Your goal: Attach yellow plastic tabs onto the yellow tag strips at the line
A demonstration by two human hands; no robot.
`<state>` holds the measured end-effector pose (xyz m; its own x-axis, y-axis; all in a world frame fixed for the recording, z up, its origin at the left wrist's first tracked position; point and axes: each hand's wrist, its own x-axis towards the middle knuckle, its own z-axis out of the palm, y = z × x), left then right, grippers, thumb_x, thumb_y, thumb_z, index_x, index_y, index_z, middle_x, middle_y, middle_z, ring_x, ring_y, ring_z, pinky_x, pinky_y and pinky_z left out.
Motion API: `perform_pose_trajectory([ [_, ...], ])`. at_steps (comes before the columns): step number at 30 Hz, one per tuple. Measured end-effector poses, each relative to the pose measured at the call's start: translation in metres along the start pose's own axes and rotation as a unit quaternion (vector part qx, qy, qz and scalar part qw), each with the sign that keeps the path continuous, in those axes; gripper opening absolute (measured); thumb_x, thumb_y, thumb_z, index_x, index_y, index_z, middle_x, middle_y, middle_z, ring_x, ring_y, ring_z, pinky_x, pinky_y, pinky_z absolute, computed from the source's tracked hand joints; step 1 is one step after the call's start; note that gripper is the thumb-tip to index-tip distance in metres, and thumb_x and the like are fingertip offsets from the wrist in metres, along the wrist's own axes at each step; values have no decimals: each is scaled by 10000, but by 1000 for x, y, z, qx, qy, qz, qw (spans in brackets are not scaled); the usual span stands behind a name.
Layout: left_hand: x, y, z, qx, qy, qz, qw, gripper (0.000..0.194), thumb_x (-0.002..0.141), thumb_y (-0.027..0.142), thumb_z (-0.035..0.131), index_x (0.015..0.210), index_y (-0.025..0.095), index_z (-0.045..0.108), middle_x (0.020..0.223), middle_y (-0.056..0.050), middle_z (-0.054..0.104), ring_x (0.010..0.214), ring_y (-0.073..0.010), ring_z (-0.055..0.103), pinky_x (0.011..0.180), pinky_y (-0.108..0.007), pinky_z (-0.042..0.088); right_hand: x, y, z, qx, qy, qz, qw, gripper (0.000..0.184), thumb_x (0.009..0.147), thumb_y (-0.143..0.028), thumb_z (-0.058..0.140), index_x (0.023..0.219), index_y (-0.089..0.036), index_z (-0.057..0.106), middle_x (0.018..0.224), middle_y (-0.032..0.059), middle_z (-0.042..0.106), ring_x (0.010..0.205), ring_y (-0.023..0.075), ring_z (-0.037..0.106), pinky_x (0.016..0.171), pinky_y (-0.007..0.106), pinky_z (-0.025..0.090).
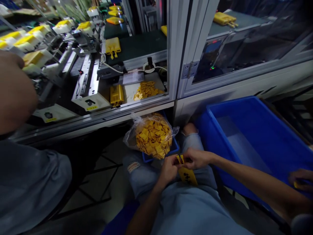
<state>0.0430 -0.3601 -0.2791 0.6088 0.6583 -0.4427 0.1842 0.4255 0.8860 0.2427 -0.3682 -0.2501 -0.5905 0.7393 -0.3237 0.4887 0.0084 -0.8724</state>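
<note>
Over my lap I hold a flat yellow plastic case point(187, 176) with dark markings on its face and two narrow prongs at its top end. My left hand point(169, 168) is closed, its fingers pinching at the left prong. From the other side my right hand point(195, 158) pinches near the right prong, also closed. Whether a small piece sits between the fingers is hidden. Just beyond my hands, a clear plastic bag point(132, 132) full of small flat yellow pieces point(155, 137) rests in a small blue bin point(174, 147) between my knees.
A large blue crate point(220, 130) stands to my right; another person's hand point(302, 179) is beyond it. A co-worker's arm point(14, 91) is at left. Ahead, behind a metal frame point(179, 49), yellow cases point(112, 46) lie on a conveyor point(144, 44), near a pile of yellow pieces point(146, 90).
</note>
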Motion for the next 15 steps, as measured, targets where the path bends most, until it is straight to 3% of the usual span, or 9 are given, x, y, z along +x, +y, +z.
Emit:
perform_pose_trajectory([
  [3, -2, -2, -4, 17, -6, 30, 999, 245, 743, 270, 693, 949, 143, 734, 912, -68, 716, 888, -240, 641, 842, -316, 493, 3, 0, -2, -20, -6, -6, 1000, 209, 829, -269, 587, 681, -132, 641, 558, -56, 461, 505, 68, 343, 449, 185, 232],
  [7, -9, 12, -17, 113, -86, 4, 990, 178, 720, 230, 703, 874, 149, 741, 837, -39, 713, 828, -234, 644, 737, -285, 492, 21, -8, -17, -18, -39, -8, 999, 265, 834, -361, 643, 724, -128, 703, 576, -36, 558, 521, 83, 431, 472, 181, 287],
  [9, -18, 33, -29, 134, -84, 4, 987, 136, 717, 227, 714, 829, 152, 736, 807, -38, 713, 790, -228, 648, 701, -278, 496, 41, -13, -29, -8, 21, -23, 999, 315, 850, -425, 646, 797, -129, 737, 642, -13, 634, 567, 104, 500, 513, 187, 347],
  [11, -34, 66, -47, 133, -33, 33, 990, 174, 738, 250, 728, 890, 167, 739, 857, -49, 730, 819, -235, 664, 727, -289, 517, 68, -19, -41, -2, 145, -45, 988, 362, 871, -469, 630, 864, -128, 752, 729, 17, 690, 640, 135, 566, 578, 206, 404],
  [13, -55, 107, -68, 126, 53, 78, 987, 234, 762, 309, 746, 961, 185, 737, 915, -64, 742, 857, -251, 681, 756, -313, 543, 98, -24, -49, -26, 245, -51, 968, 387, 908, -474, 584, 882, -126, 754, 777, 43, 713, 694, 162, 605, 636, 229, 439],
  [15, -74, 151, -92, 134, 172, 138, 966, 278, 769, 369, 759, 980, 190, 729, 936, -72, 745, 858, -259, 694, 750, -330, 566, 127, -29, -50, -112, 260, -35, 958, 368, 937, -427, 551, 887, -123, 752, 826, 76, 729, 751, 191, 637, 698, 254, 468],
])
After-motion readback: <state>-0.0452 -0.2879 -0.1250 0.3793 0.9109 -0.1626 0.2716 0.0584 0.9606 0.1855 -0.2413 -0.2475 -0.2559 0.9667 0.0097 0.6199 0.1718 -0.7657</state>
